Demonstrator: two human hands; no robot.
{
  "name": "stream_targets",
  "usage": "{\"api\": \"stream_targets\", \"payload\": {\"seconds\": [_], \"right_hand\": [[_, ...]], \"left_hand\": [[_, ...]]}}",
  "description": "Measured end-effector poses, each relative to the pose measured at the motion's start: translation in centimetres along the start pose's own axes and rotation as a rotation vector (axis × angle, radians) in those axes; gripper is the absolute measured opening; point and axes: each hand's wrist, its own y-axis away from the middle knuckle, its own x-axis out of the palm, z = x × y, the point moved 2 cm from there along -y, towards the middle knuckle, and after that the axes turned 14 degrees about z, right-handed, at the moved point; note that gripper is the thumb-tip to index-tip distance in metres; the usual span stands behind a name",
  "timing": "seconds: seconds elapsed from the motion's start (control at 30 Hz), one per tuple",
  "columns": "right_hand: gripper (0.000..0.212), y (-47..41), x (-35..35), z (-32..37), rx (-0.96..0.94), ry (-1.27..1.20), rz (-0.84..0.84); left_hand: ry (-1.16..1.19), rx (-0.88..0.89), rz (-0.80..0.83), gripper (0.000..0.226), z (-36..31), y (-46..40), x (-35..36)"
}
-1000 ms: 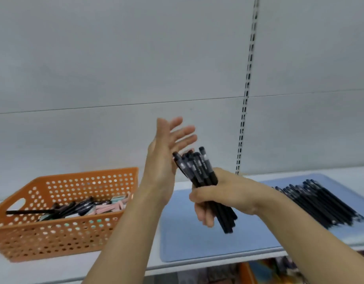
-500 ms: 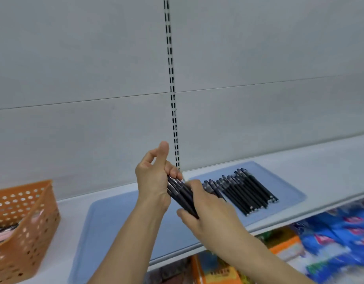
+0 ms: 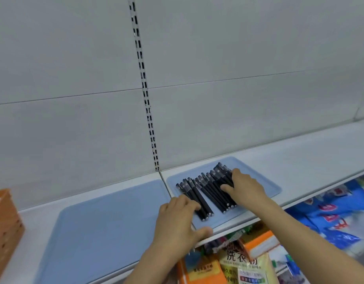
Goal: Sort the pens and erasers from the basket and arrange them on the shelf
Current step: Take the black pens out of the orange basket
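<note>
The left hand (image 3: 178, 220) lies palm down at the front edge of the right blue mat (image 3: 267, 186), its grip loose: fingers rest on the near ends of the small left cluster of black pens (image 3: 195, 193), thumb spread along the shelf (image 3: 312, 158) lip. The right hand (image 3: 243, 187) lies flat, fingers fairly straight, pressing on the larger row of pens (image 3: 215, 187) beside it, grasping nothing. Half a second ago both hands held a bundle of pens in the air above the shelf; now those pens lie on the mat next to the row. The orange basket (image 3: 4, 226) is cut off at the left edge, its contents hidden. Both hands cover parts of the pens.
</note>
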Motion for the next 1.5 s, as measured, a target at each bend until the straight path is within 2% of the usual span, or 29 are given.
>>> {"api": "stream_targets", "payload": {"seconds": [0.13, 0.3, 0.43, 0.57, 0.67, 0.8, 0.9, 1.07, 1.2, 1.37, 1.43, 1.5], "right_hand": [[0.048, -0.6, 0.8, 1.4, -0.045, 0.006, -0.032], [0.045, -0.1, 2.1, 1.0, -0.058, 0.192, -0.121], [0.044, 0.1, 2.5, 0.9, -0.049, 0.218, -0.142], [0.047, 0.5, 2.4, 1.1, -0.040, 0.218, -0.158], [0.050, 1.6, 2.2, 1.7, -0.042, 0.235, -0.201], [0.044, 4.5, 2.3, 4.3, -0.145, 0.079, -0.343], [0.033, 7.0, 3.2, 8.5, -0.299, -0.039, -0.436], [0.024, 10.9, 5.1, 17.4, -0.490, -0.209, -0.469], [0.026, 12.6, 6.5, 25.1, -0.578, -0.301, -0.381], [0.022, 14.4, 7.5, 35.8, -0.796, -0.298, -0.269], [0.020, 14.7, 8.0, 40.2, -0.897, -0.250, -0.183], [0.023, 14.5, 8.7, 44.2, -0.973, -0.155, -0.091]], "left_hand": [[-0.074, -0.007, 0.036, 0.046, 0.0, -0.1, -0.2], [-0.080, -0.002, 0.008, 0.026, 0.4, -0.1, -1.0], [-0.047, 0.019, 0.007, 0.016, 0.9, -0.2, -1.3], [-0.043, 0.031, 0.016, 0.017, 1.0, -0.2, -1.2], [-0.010, 0.034, -0.001, 0.028, 1.7, 0.3, -1.3], [0.051, 0.047, -0.081, 0.034, 3.3, 2.6, -2.3], [0.080, 0.040, -0.179, 0.032, 5.4, 5.4, -3.9], [0.041, 0.011, -0.326, 0.028, 10.4, 11.8, -6.9], [0.012, 0.003, -0.462, 0.021, 15.3, 18.1, -9.8], [-0.002, -0.070, -0.569, 0.026, 23.2, 26.5, -13.9], [0.007, -0.165, -0.550, 0.026, 26.9, 29.6, -15.7], [0.003, -0.278, -0.463, 0.020, 30.8, 31.9, -17.3]]}}
